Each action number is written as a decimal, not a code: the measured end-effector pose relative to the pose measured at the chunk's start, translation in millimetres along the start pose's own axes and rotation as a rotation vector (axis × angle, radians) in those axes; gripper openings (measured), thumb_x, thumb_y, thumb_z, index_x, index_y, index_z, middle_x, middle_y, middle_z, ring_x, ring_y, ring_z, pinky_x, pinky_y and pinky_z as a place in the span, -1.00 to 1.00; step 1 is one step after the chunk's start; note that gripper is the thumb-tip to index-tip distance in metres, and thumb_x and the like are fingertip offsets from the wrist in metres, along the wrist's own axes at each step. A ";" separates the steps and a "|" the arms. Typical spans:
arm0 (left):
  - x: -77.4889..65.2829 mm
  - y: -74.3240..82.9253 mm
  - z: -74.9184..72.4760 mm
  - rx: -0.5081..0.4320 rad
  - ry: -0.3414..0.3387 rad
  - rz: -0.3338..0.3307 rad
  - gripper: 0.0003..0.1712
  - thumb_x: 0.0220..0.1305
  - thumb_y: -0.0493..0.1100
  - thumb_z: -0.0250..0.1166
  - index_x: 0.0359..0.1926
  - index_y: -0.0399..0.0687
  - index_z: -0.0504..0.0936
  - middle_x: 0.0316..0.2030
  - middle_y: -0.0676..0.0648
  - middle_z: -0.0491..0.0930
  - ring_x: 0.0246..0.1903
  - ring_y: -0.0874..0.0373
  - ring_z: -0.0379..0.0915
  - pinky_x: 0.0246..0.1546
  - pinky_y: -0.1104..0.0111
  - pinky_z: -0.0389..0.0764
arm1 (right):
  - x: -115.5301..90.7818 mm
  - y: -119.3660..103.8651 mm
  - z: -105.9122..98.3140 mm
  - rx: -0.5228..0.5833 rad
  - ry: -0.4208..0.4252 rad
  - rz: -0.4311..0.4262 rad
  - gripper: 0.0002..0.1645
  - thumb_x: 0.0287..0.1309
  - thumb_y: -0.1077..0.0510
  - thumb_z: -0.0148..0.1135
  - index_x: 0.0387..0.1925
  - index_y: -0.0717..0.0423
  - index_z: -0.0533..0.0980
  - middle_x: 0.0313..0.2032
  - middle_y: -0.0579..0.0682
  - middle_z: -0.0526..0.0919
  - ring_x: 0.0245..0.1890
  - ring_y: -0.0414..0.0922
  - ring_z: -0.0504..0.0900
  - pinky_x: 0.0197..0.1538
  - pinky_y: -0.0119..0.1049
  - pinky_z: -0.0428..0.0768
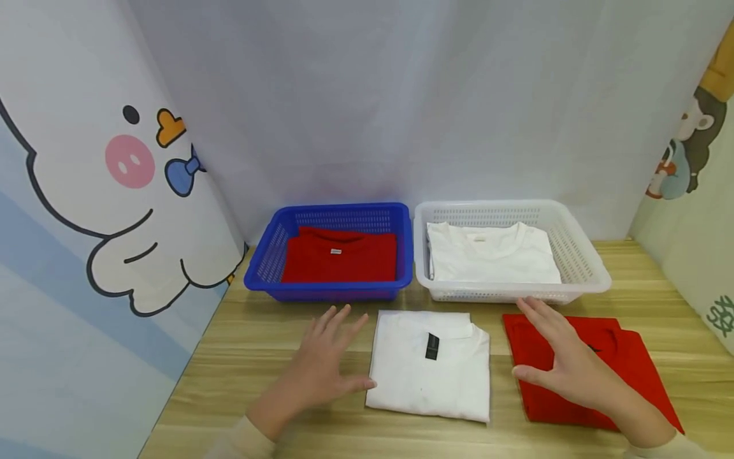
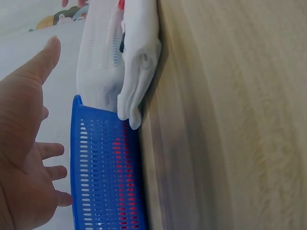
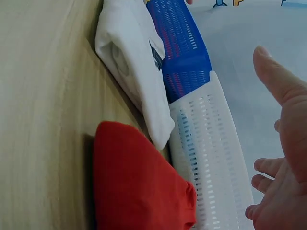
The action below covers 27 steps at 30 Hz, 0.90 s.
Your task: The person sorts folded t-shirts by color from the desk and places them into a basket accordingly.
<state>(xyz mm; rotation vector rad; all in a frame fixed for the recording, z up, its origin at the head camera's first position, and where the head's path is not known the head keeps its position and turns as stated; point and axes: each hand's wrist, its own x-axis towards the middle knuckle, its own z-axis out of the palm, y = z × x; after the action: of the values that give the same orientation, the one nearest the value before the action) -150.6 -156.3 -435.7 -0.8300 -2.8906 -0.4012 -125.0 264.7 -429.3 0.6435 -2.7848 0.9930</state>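
Observation:
A folded white shirt (image 1: 430, 382) with a black neck label lies on the wooden table between the two hands. To its left, the left hand (image 1: 323, 366) hovers with fingers spread and nothing held, its thumb near the shirt's left edge. The right hand (image 1: 564, 363) is over a folded red shirt (image 1: 602, 376), fingers extended and holding nothing; it hides part of that shirt. In the left wrist view the left hand (image 2: 24, 143) has its palm and thumb spread. In the right wrist view the right hand (image 3: 288, 143) looks likewise.
Behind the shirts stand a blue basket (image 1: 332, 293) holding a folded red shirt (image 1: 344, 264) and, beside it, a white basket (image 1: 585, 268) holding a folded white shirt (image 1: 493, 258). A pale curtain (image 1: 373, 95) hangs at the back, with printed panels at both sides.

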 end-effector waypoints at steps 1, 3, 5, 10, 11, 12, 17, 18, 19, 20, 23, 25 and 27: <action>-0.3 0.8 1.5 -0.004 0.002 0.001 0.17 -0.10 0.60 0.20 0.50 0.36 0.04 0.46 -0.11 0.04 0.41 -0.20 -0.09 0.27 -0.27 0.02 | -0.1 -0.6 3.9 0.005 0.001 -0.001 0.22 -0.05 -0.08 0.49 0.51 -0.22 -0.07 0.48 0.03 -0.05 0.38 0.21 0.00 0.00 0.44 0.35; -0.4 2.7 5.6 0.008 -0.008 0.000 0.18 -0.10 0.61 0.20 0.50 0.34 0.04 0.45 -0.12 0.05 0.41 -0.21 -0.09 0.27 -0.27 0.01 | -0.4 -1.8 12.9 0.000 0.003 -0.005 0.22 -0.05 -0.10 0.50 0.51 -0.22 -0.05 0.48 0.02 -0.04 0.40 0.20 -0.02 0.02 0.42 0.35; -0.2 4.9 10.6 0.029 -0.026 -0.003 0.19 -0.11 0.64 0.15 0.50 0.34 0.03 0.45 -0.13 0.04 0.41 -0.22 -0.10 0.27 -0.28 0.01 | -0.6 -3.0 22.9 -0.006 0.004 -0.007 0.21 -0.07 -0.12 0.50 0.51 -0.20 -0.02 0.48 0.03 -0.04 0.41 0.19 -0.04 0.06 0.41 0.32; 3.2 9.5 23.1 0.076 -0.062 -0.004 0.19 -0.11 0.70 0.03 0.50 0.29 0.06 0.46 -0.18 0.01 0.42 -0.26 -0.17 0.23 -0.34 0.00 | 1.2 -8.0 46.6 -0.058 -0.001 -0.002 0.18 -0.10 -0.22 0.47 0.49 -0.16 0.05 0.46 0.15 -0.02 0.42 0.26 -0.10 0.21 0.43 0.06; 4.8 10.2 25.3 0.082 -0.065 -0.002 0.19 -0.10 0.70 0.02 0.49 0.29 0.07 0.46 -0.19 0.01 0.43 -0.26 -0.17 0.22 -0.35 0.01 | 2.2 -9.3 50.2 -0.068 -0.001 0.000 0.18 -0.10 -0.24 0.46 0.49 -0.16 0.07 0.46 0.19 -0.01 0.42 0.28 -0.10 0.22 0.45 0.01; 6.9 10.7 27.6 0.089 -0.065 -0.001 0.18 -0.10 0.71 0.01 0.49 0.29 0.08 0.46 -0.19 0.01 0.43 -0.26 -0.18 0.21 -0.36 0.01 | 3.1 -10.6 53.6 -0.085 -0.002 0.005 0.17 -0.11 -0.27 0.45 0.48 -0.18 0.07 0.45 0.20 0.00 0.41 0.29 -0.11 0.22 0.46 -0.03; 17.7 14.4 37.7 0.145 -0.087 -0.005 0.17 -0.08 0.72 -0.07 0.50 0.32 0.04 0.46 -0.18 0.00 0.43 -0.26 -0.18 0.21 -0.36 0.02 | 9.6 -15.6 67.9 -0.156 -0.022 0.027 0.17 -0.12 -0.43 0.35 0.47 -0.13 0.12 0.43 0.27 0.04 0.41 0.30 -0.08 0.18 0.51 -0.02; 19.4 15.7 39.1 0.162 -0.096 -0.008 0.17 -0.08 0.72 -0.08 0.50 0.32 0.03 0.46 -0.19 0.01 0.42 -0.27 -0.17 0.20 -0.36 0.03 | 10.6 -16.1 70.8 -0.170 -0.029 0.032 0.18 -0.12 -0.46 0.33 0.47 -0.11 0.13 0.43 0.27 0.04 0.41 0.30 -0.08 0.18 0.51 -0.01; 20.8 17.2 40.4 0.173 -0.107 -0.012 0.17 -0.07 0.72 -0.09 0.50 0.32 0.02 0.46 -0.20 0.01 0.42 -0.28 -0.16 0.20 -0.36 0.03 | 11.4 -16.8 73.0 -0.178 -0.037 0.036 0.19 -0.12 -0.48 0.31 0.46 -0.09 0.14 0.43 0.28 0.04 0.41 0.31 -0.07 0.18 0.51 -0.01; 22.0 18.5 42.1 0.185 -0.118 -0.016 0.17 -0.07 0.73 -0.11 0.50 0.32 0.02 0.46 -0.20 0.01 0.42 -0.28 -0.16 0.20 -0.37 0.04 | 12.1 -17.2 75.2 -0.187 -0.044 0.041 0.19 -0.13 -0.51 0.28 0.46 -0.09 0.15 0.43 0.28 0.04 0.41 0.31 -0.07 0.18 0.51 -0.01; 24.3 22.3 47.5 0.207 -0.140 -0.036 0.19 -0.09 0.75 -0.17 0.51 0.32 0.02 0.46 -0.21 0.02 0.41 -0.29 -0.15 0.19 -0.37 0.03 | 13.9 -18.0 79.8 -0.213 -0.054 0.045 0.20 -0.14 -0.55 0.24 0.46 -0.08 0.16 0.43 0.29 0.05 0.40 0.33 -0.05 0.19 0.50 -0.02; 25.9 24.6 51.0 0.209 -0.146 -0.054 0.20 -0.11 0.77 -0.19 0.50 0.32 0.02 0.46 -0.22 0.02 0.41 -0.30 -0.15 0.20 -0.38 0.01 | 15.0 -18.6 81.5 -0.225 -0.057 0.054 0.20 -0.14 -0.56 0.23 0.45 -0.07 0.18 0.42 0.29 0.06 0.40 0.33 -0.04 0.19 0.50 -0.03; 26.7 26.4 54.7 0.211 -0.149 -0.067 0.21 -0.12 0.77 -0.23 0.51 0.33 0.01 0.46 -0.22 0.02 0.41 -0.31 -0.15 0.19 -0.39 -0.01 | 16.0 -17.7 84.2 -0.246 -0.064 0.067 0.21 -0.16 -0.59 0.21 0.44 -0.07 0.19 0.42 0.29 0.07 0.40 0.33 -0.04 0.19 0.50 -0.04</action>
<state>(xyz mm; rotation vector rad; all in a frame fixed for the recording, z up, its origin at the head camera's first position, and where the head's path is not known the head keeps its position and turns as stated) -160.7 -105.9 -477.7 -0.7600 -3.0340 -0.0382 -129.1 194.0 -480.7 0.5597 -2.9363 0.6346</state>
